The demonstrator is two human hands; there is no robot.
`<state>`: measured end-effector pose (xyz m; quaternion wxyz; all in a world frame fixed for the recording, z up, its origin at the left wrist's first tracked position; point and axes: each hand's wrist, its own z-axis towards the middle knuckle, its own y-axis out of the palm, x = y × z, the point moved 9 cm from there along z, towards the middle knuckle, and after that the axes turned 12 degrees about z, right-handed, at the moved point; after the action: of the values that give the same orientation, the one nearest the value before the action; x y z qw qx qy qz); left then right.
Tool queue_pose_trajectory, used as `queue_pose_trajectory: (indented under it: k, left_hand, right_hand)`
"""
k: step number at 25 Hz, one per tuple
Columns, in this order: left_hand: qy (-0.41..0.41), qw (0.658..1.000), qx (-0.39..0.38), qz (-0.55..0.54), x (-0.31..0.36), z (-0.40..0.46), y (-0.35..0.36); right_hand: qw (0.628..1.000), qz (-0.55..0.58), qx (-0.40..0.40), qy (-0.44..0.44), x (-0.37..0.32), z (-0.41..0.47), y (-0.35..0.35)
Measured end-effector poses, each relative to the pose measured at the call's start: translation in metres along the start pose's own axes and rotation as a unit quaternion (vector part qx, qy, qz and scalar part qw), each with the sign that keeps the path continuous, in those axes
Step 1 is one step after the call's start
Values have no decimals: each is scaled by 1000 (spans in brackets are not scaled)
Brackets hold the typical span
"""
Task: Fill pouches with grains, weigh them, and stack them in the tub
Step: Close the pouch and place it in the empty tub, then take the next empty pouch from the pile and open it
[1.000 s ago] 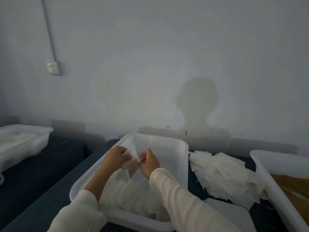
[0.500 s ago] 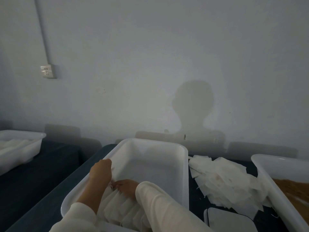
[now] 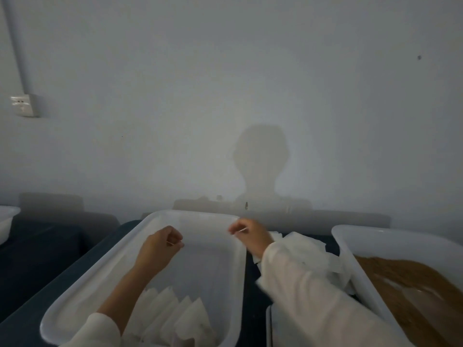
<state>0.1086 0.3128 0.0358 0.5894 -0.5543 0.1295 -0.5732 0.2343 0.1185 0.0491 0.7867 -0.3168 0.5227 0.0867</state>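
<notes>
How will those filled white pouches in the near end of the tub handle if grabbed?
The filled white pouches lean overlapped in the white plastic tub, so they probably slump rather than stand. They look thin and soft, likely floppy. Pulling one may disturb its neighbours.
</notes>
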Motion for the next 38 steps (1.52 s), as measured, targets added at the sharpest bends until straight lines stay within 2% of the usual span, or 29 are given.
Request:
queue_pose_trajectory:
  k: [2,5,8,11,22,24,27,29,33,36,38]
  left_hand:
    - [20,999,-22,-16,23,-1,18]
    - [33,998,-45,-32,45,-2,36]
    - [34,997,-60,-34,53,-6,49]
    - [31,997,-67,-36,54,-9,55]
    - [39,995,-74,-59,74,-19,50]
    - [52,993,-78,-66,90,-27,48]
    - [93,990,-75,-77,132,-44,42]
    - [130,984,-84,-92,171,-60,42]
    - [214,958,-129,-139,253,-99,64]
    - [229,949,-162,-143,299,-115,96]
    - [226,945,-182,-153,323,-123,116]
  right_hand:
    - [995,-71,57,38,33,-5,-68]
    - [969,-198,80,124,96,-26,-135]
    - [928,-298,34,219,149,-51,-152]
    - [908,-312,-10,279,173,-61,-142]
    - [878,-447,-27,172,136,-52,-137]
    - [890,-427,16,157,122,-55,-141]
    - [921,-344,142,113,82,-68,-174]
    - [933,-298,189,71,56,-84,-201]
    - [972,-129,198,-6,33,-136,-247]
    - [983,-28,179,3,43,-178,-269]
    - [986,1,164,21,55,-201,-276]
